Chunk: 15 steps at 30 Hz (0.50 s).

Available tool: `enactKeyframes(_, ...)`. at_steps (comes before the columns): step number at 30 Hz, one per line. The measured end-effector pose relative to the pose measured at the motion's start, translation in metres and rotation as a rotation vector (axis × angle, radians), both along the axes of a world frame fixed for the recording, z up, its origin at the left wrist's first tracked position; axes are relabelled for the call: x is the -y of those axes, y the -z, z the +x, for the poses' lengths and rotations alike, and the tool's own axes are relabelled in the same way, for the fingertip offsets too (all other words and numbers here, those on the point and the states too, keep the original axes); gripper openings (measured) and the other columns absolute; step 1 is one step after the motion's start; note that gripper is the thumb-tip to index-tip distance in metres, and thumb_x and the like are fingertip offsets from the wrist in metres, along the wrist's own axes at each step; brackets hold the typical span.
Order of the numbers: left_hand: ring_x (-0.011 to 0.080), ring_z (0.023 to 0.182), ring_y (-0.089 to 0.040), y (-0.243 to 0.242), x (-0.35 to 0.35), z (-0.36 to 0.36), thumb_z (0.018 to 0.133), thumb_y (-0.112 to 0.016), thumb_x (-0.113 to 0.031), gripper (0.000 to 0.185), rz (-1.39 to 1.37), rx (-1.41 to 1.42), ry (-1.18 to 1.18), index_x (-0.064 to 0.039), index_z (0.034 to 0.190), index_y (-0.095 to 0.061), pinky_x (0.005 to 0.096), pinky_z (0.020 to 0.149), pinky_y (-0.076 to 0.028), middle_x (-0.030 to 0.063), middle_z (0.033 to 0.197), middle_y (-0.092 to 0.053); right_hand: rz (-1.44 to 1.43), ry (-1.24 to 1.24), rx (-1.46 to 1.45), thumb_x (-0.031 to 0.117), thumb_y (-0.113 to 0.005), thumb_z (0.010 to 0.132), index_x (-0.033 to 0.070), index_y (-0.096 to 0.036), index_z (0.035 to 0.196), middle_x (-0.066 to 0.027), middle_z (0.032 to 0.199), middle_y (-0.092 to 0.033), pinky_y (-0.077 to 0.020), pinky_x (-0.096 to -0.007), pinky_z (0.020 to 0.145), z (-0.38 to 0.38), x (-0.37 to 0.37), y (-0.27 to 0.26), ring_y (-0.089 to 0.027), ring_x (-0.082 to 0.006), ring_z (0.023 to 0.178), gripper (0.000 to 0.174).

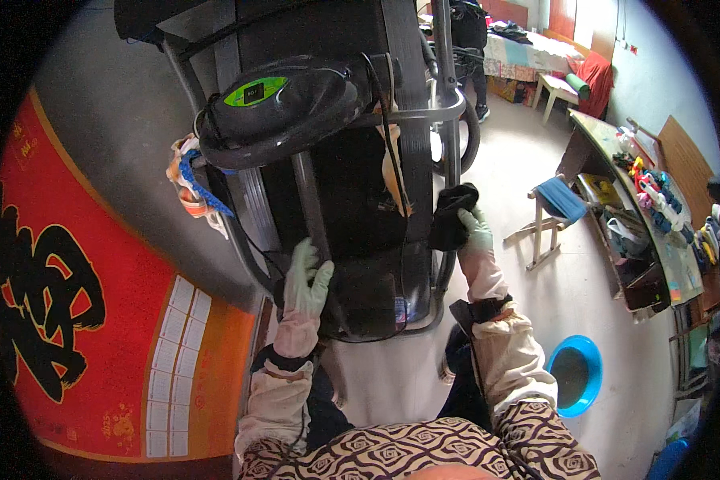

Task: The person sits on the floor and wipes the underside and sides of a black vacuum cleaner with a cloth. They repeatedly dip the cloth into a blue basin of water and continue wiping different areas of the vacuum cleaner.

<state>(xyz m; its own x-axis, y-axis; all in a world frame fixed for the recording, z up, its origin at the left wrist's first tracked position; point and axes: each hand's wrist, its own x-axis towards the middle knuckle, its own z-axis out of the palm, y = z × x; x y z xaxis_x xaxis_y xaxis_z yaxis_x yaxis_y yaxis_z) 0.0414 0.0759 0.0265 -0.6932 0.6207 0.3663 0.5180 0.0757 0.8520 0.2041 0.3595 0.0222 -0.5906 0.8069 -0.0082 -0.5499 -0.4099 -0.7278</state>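
Observation:
A black treadmill (360, 198) stands before me, with tubular rails and a rounded console (294, 108) that carries a green display panel. Around the right rail (453, 144), or against it, is a dark cloth (454, 219); my gloved right hand (475, 231) grips it. My left hand (308, 277), also in a pale glove, is held over the near left part of the machine with its fingers apart and nothing in them. Whether it touches the frame, I cannot tell. A patterned cloth (195, 186) hangs on the left rail, and a black cable (390, 120) runs down from the console.
A large red calendar (96, 312) covers the wall at left. To the right are a folding stool (555, 204), a blue basin (597, 375) on the floor, and a cluttered desk (675, 258). Farther back, a person (471, 45) stands near a bed (528, 54).

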Motion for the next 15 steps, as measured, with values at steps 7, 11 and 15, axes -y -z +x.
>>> enactKeyframes(7, 0.0394, 0.132, -0.046, 0.054, -0.024, -0.03, 0.086, -0.076, -0.023, 0.096, -0.114, -0.073, -0.215, -0.004, 0.157, -0.014, 0.0436, 0.11, -0.036, 0.0259, 0.145, -0.045, 0.11, -0.167, -0.043, 0.006, -0.054, 0.095, 0.003, -0.05, 0.135, -0.0129, 0.116, -0.062, -0.0563, -0.0397, 0.089, -0.048, -0.049, 0.033, -0.064, -0.0279, 0.099, 0.041)
enactKeyframes(11, 0.0414, 0.122, -0.054, 0.074, -0.036, -0.036, 0.089, -0.073, -0.027, 0.092, -0.101, -0.033, -0.173, -0.003, 0.156, -0.014, 0.0436, 0.104, -0.043, 0.0277, 0.136, -0.052, 0.778, 0.312, 0.323, -0.002, -0.057, 0.084, 0.0, -0.052, 0.137, -0.0159, 0.121, -0.065, -0.0476, -0.0344, 0.1, -0.129, -0.086, 0.007, -0.063, -0.0279, 0.109, 0.053)
enactKeyframes(15, 0.0442, 0.117, -0.058, 0.078, -0.036, -0.043, 0.089, -0.07, -0.026, 0.083, -0.121, -0.037, -0.143, -0.002, 0.153, -0.022, 0.0438, 0.101, -0.046, 0.0293, 0.13, -0.056, 1.216, 0.625, 0.566, 0.006, -0.057, 0.094, 0.002, -0.061, 0.113, -0.0097, 0.11, -0.064, -0.0489, -0.0325, 0.086, -0.188, -0.123, -0.043, -0.062, -0.0235, 0.097, 0.02)
